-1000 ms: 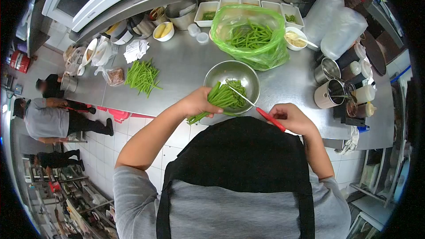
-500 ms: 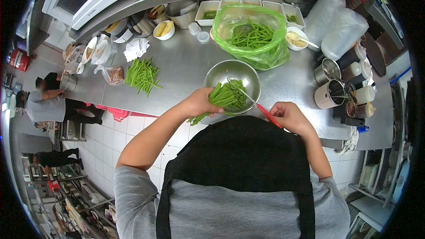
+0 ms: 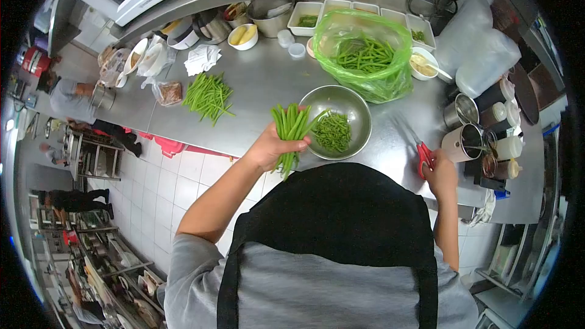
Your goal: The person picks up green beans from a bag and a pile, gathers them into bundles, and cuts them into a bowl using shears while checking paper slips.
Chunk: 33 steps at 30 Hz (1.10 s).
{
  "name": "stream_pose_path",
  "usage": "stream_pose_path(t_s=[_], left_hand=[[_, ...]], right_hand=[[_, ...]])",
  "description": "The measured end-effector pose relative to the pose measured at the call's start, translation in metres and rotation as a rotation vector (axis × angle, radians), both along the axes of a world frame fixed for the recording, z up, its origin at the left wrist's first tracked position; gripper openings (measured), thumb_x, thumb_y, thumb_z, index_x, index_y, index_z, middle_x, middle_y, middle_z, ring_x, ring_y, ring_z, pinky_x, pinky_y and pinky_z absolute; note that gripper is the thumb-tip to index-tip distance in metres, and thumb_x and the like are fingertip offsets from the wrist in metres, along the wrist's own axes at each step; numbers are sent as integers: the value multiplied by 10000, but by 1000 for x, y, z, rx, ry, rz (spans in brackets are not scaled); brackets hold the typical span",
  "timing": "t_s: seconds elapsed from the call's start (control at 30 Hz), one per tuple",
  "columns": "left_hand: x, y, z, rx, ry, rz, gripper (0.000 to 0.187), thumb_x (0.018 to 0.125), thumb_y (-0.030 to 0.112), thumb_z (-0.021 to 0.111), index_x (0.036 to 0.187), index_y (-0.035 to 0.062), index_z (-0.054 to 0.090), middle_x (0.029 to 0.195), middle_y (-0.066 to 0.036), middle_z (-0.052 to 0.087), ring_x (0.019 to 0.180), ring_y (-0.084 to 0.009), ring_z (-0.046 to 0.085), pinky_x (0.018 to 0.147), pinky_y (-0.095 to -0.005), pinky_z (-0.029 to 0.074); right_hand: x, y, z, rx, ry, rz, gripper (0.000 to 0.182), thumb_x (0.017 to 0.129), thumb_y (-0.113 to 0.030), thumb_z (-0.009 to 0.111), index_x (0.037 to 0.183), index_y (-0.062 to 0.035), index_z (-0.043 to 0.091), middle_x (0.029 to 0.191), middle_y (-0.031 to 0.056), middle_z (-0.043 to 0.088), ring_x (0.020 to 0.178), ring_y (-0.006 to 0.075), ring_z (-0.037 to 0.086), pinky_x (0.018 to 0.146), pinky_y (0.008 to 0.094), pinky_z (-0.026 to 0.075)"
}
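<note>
A bunch of long green beans [image 3: 292, 123] is gripped in my left hand [image 3: 267, 151], just left of a round steel bowl [image 3: 364, 109]. Short cut pieces of bean [image 3: 333, 133] lie inside that bowl. Out to the right, above the steel counter, my right hand [image 3: 442, 173] is closed on red-handled scissors [image 3: 423, 157], whose blades point up and left and look blurred. A green plastic bag [image 3: 390, 88] with more whole beans [image 3: 365, 55] stands behind the bowl. Another pile of long beans [image 3: 208, 96] rests on the counter to the left.
White containers [image 3: 304, 19] line the back of the steel counter [image 3: 256, 94]. A steel pot [image 3: 470, 143] with utensils and several sauce bottles [image 3: 510, 146] stand at the right. Clear plastic bags [image 3: 487, 64] lean at the back right. People [image 3: 68, 97] stand at far left.
My right hand has carried the scissors rightward, away from the bowl. My left hand has lifted the beans out of the bowl to its left side, now held more upright. The view has shifted slightly.
</note>
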<state>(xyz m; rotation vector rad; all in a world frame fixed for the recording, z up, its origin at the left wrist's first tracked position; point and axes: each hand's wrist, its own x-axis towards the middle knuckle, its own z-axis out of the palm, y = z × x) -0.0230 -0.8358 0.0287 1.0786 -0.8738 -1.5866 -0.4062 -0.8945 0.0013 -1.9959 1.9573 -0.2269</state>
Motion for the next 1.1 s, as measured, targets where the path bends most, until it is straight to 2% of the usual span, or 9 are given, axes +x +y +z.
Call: stream_pose_path(t_s=[0.23, 0.3, 0.43, 0.6, 0.73, 0.9, 1.0, 1.03, 1.1], left_hand=[[-19, -19, -1, -65, 368, 155, 388, 749, 25, 657, 1080, 81, 462, 830, -46, 535, 789, -184, 561, 743, -332, 469], [-36, -18, 2, -91, 489, 166, 341, 763, 33, 647, 1049, 61, 465, 834, -51, 550, 776, -195, 579, 723, -344, 479], [-68, -10, 1, -23, 595, -150, 308, 771, 17, 628, 1019, 94, 461, 844, -46, 496, 802, -195, 555, 751, -357, 499], [-70, -8, 9, 23, 533, -287, 311, 755, 24, 646, 1022, 37, 488, 863, -79, 556, 833, -230, 595, 768, -366, 500], [-61, -4, 3, 68, 518, -292, 279, 749, 40, 662, 997, 30, 533, 882, -81, 592, 859, -227, 613, 760, -352, 500], [-64, -21, 24, -325, 390, 201, 265, 748, 9, 667, 979, 57, 546, 876, -37, 577, 807, -181, 593, 748, -289, 473], [-57, -36, 43, -836, -352, 534, 265, 689, -20, 638, 928, 48, 547, 865, -73, 577, 837, -201, 574, 753, -306, 455], [-56, -39, 46, -1006, -623, 601, 260, 671, -20, 627, 908, 52, 549, 860, -88, 579, 850, -218, 575, 759, -317, 454], [-78, -42, 33, -864, -490, 588, 272, 629, 14, 639, 884, 47, 548, 859, -116, 568, 856, -260, 564, 776, -339, 448]], right_hand=[[15, -18, -22, -385, 130, 187, 413, 711, -110, 646, 1100, 3, 563, 1096, 198, 525, 992, 348, 506, 868, 413, 418], [40, -21, 2, -540, -217, 214, 282, 745, -98, 621, 1007, 6, 615, 1085, 166, 551, 1028, 308, 512, 894, 368, 408], [112, -24, 57, -151, -1112, 594, 323, 870, -144, 507, 1167, -23, 549, 1230, 114, 520, 1152, 203, 463, 951, 339, 366], [193, -47, 85, 288, -1228, 992, 391, 926, -280, 433, 1219, -34, 511, 1237, 91, 519, 1140, 166, 465, 944, 332, 363], [202, -52, 80, 583, -786, 1291, 510, 937, -397, 378, 1256, -8, 462, 1232, 130, 516, 1143, 219, 470, 959, 343, 349], [210, -38, 52, 728, -1696, 437, 555, 933, -468, 316, 1237, -18, 434, 1174, 131, 539, 1092, 213, 503, 935, 374, 389], [217, -17, 40, 962, -1946, -82, 528, 914, -479, 348, 1151, -27, 479, 1153, 167, 531, 1066, 265, 513, 932, 406, 398], [219, -18, 35, 989, -1977, 26, 518, 911, -465, 361, 1189, -37, 448, 1197, 151, 501, 1106, 284, 480, 944, 412, 383], [224, -20, 19, 1041, -2032, 237, 522, 906, -435, 388, 1264, -55, 386, 1283, 119, 441, 1185, 323, 416, 969, 425, 354]])
